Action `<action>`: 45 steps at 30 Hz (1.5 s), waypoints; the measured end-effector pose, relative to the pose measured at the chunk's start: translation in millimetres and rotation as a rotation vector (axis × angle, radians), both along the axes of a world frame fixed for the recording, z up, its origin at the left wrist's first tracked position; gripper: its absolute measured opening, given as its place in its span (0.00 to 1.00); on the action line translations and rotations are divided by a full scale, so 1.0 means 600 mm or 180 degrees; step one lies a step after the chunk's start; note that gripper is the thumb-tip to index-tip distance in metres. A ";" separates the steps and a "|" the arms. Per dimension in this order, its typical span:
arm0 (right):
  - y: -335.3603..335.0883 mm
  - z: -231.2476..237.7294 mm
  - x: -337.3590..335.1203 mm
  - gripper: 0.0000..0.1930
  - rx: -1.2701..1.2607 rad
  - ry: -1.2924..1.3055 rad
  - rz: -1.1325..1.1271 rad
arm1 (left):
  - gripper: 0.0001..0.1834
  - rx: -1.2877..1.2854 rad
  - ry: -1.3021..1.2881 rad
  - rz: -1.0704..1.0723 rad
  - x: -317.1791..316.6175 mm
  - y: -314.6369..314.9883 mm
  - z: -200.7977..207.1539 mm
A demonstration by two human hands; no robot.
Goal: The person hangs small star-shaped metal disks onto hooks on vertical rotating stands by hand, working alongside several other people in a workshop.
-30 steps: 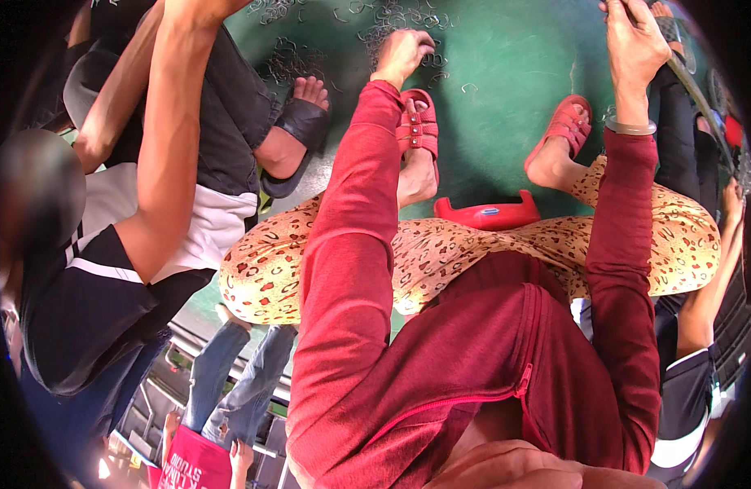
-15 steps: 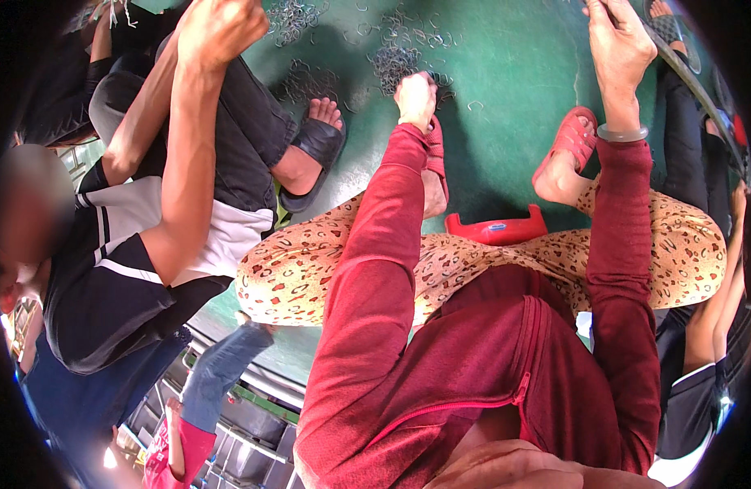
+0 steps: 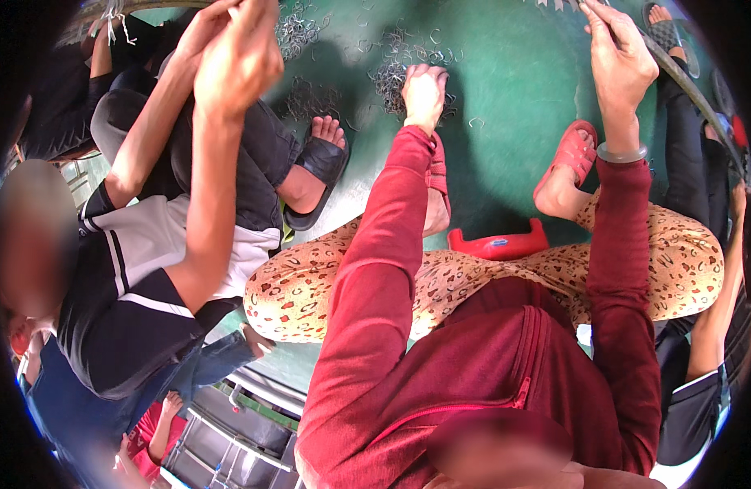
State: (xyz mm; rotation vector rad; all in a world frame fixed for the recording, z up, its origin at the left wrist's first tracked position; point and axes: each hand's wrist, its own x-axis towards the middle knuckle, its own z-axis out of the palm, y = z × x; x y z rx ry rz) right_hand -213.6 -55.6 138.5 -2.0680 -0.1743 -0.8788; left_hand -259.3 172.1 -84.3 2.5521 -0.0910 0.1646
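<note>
My left hand (image 3: 425, 91) reaches down to the right side of a loose pile of small curved metal hooks (image 3: 388, 81) on the green floor. Its fingers are curled inward with the tips hidden, so what they hold cannot be made out. Raised at the upper right, my right hand (image 3: 624, 65) has thumb and forefinger pinched together near the top edge, beside a long dark bar (image 3: 685, 77). Whatever lies in that pinch is too small to name. A pale bangle (image 3: 622, 154) circles the right wrist.
More hooks lie in a heap (image 3: 298, 33) and a sparser patch (image 3: 310, 99) to the left. A red plastic stool (image 3: 502, 241) shows between my knees. Close on my left sits a co-worker with raised hands (image 3: 237, 69); other people are at both sides.
My left hand has moved forward over the right side of the hook pile. My right hand stays raised and pinched. The co-worker's hands have shifted, and the whole view has tilted slightly.
</note>
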 end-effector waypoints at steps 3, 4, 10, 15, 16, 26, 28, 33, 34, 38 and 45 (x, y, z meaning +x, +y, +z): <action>-0.005 -0.016 0.003 0.08 0.0010 -0.0064 0.0210 | 0.08 0.0136 -0.0128 0.0001 0.030 -0.031 -0.032; -0.010 -0.022 0.007 0.08 0.0000 -0.0068 0.0278 | 0.09 0.0229 -0.0144 -0.0018 0.041 -0.047 -0.034; -0.010 -0.034 0.015 0.06 -0.0189 -0.0140 0.0062 | 0.06 0.0798 -0.0388 0.0184 0.035 -0.083 -0.068; -0.001 -0.021 0.000 0.06 -0.0055 0.0105 -0.0212 | 0.05 -0.0688 -0.0352 0.0608 0.011 -0.128 0.022; -0.002 -0.021 -0.005 0.07 -0.0099 0.0101 -0.0253 | 0.07 -0.1266 -0.0198 0.0577 0.000 -0.143 0.048; -0.011 -0.024 -0.055 0.08 0.0379 0.0646 -0.0392 | 0.11 -0.5852 0.0829 0.0277 0.018 -0.255 0.262; -0.007 -0.020 -0.061 0.07 0.0355 0.0570 -0.0322 | 0.12 -0.5925 0.0903 0.0210 0.033 -0.253 0.270; 0.004 -0.015 -0.064 0.06 0.0406 0.0622 -0.0288 | 0.11 -0.5668 0.0711 -0.0065 0.041 -0.241 0.284; 0.005 -0.014 -0.065 0.06 0.0399 0.0636 -0.0317 | 0.11 -0.5654 0.0673 -0.0109 0.041 -0.239 0.285; 0.011 -0.012 -0.069 0.06 0.0538 0.0630 -0.0245 | 0.11 -0.5865 0.0849 -0.0208 0.042 -0.227 0.294; 0.007 -0.014 -0.071 0.06 0.0669 0.0648 -0.0192 | 0.09 -0.5713 0.1171 -0.0582 0.053 -0.217 0.297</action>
